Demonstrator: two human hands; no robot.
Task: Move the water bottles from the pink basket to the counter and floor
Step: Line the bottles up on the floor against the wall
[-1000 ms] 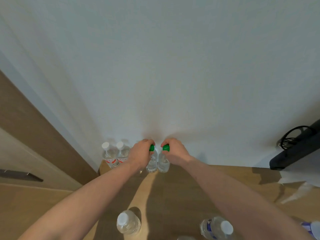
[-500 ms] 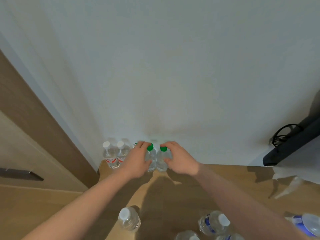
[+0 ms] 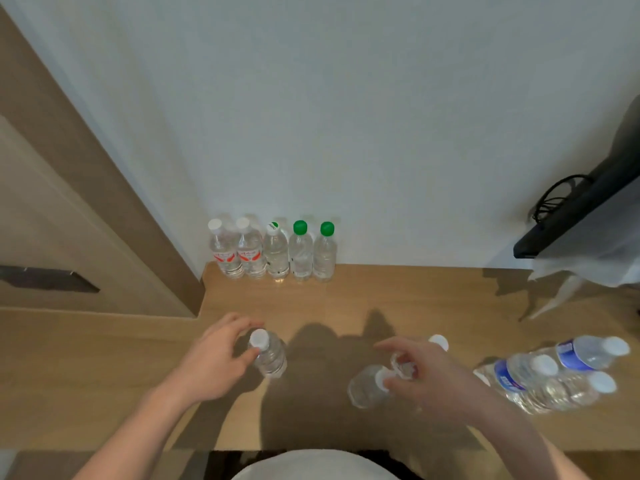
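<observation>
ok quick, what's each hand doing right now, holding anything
Left hand: fingers curled around the neck of a white-capped bottle standing on the counter.
Right hand: thumb and fingers at the tops of two bottles; a firm grip cannot be told.

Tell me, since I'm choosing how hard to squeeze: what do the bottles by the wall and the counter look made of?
The bottles by the wall look like thin clear plastic, glossy: you see through them, with ribbed sides and plastic screw caps. The counter looks like wood or wood-look laminate, matte tan with faint grain; which one cannot be told.
</observation>
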